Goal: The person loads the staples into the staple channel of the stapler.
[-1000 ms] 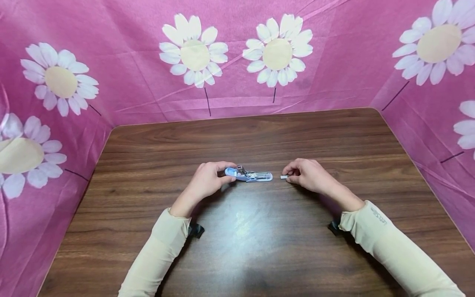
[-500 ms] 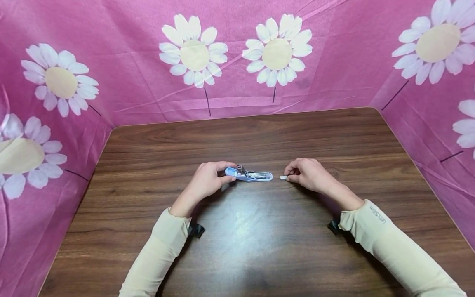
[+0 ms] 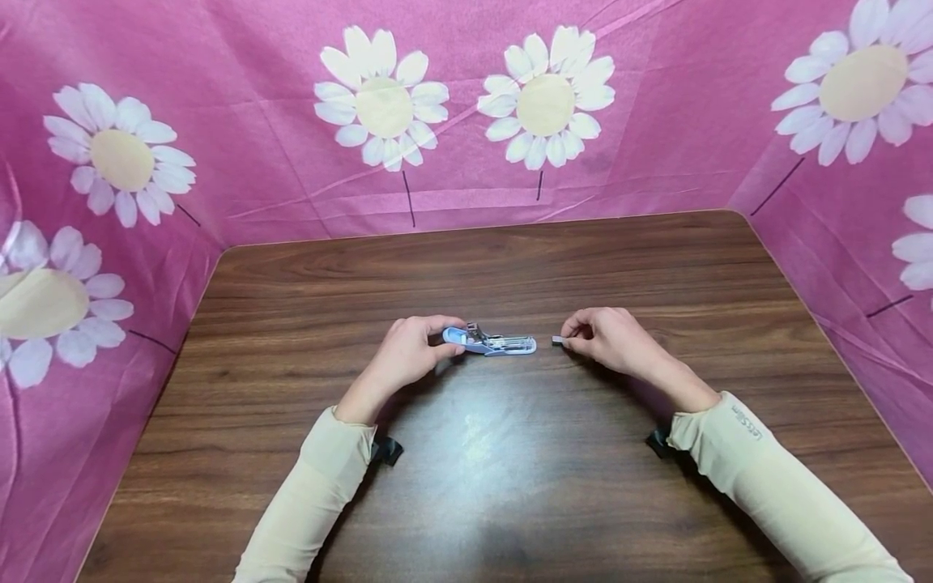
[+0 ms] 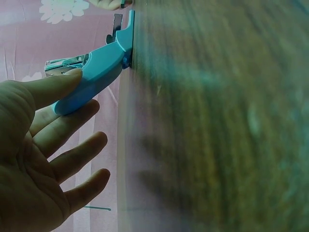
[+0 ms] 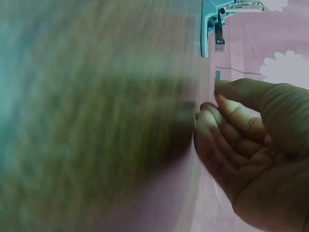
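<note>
A light blue stapler [image 3: 477, 346] lies opened out on the wooden table, its metal staple channel bared and pointing right. My left hand [image 3: 408, 350] pinches the stapler's raised top part between thumb and fingers; in the left wrist view the other fingers [image 4: 79, 154] spread loosely below it. To the right, my right hand [image 3: 612, 340] pinches a small grey strip of staples [image 3: 557, 341] between thumb and index finger. A short gap separates the strip from the stapler's end. In the right wrist view most of the strip [image 5: 217, 76] is hidden by the thumb.
The brown wood-grain table [image 3: 466, 486] reaches to a pink cloth backdrop [image 3: 255, 97] with white flowers, which stands along the back and both sides. A dark band [image 3: 386, 451] shows at each wrist.
My right hand has lifted slightly, and the staple strip has turned from a pale face to a darker one. The left hand and the stapler stay in place.
</note>
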Demonstrator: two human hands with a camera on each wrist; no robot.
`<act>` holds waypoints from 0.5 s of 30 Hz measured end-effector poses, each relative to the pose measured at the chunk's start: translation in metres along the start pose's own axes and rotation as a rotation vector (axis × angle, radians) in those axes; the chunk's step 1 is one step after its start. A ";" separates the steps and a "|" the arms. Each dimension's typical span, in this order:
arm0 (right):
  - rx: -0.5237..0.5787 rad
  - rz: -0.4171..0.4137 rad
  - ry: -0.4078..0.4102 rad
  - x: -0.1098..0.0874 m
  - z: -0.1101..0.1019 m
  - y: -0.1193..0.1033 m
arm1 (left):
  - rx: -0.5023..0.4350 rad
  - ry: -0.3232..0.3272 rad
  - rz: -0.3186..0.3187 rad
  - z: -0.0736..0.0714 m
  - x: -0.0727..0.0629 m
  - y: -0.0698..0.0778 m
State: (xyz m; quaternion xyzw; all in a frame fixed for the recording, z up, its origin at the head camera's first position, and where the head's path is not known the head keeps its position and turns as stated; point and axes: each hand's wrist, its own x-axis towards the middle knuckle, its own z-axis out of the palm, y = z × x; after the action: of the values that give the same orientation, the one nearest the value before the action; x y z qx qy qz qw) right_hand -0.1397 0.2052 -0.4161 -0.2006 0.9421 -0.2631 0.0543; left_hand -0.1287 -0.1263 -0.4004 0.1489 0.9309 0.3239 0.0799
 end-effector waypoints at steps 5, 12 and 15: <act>0.042 0.041 0.032 0.000 -0.006 -0.002 | 0.009 0.006 0.005 0.000 0.000 0.000; 0.092 0.057 0.063 0.000 -0.015 -0.005 | 0.009 0.004 0.005 0.000 0.000 0.001; 0.100 0.044 0.079 0.002 -0.019 -0.008 | 0.010 0.007 0.002 0.000 -0.001 0.001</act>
State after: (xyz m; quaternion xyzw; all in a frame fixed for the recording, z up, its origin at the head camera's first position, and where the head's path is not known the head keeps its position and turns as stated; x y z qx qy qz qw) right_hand -0.1423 0.2067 -0.3957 -0.1664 0.9334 -0.3162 0.0329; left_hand -0.1281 -0.1262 -0.3996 0.1492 0.9325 0.3200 0.0755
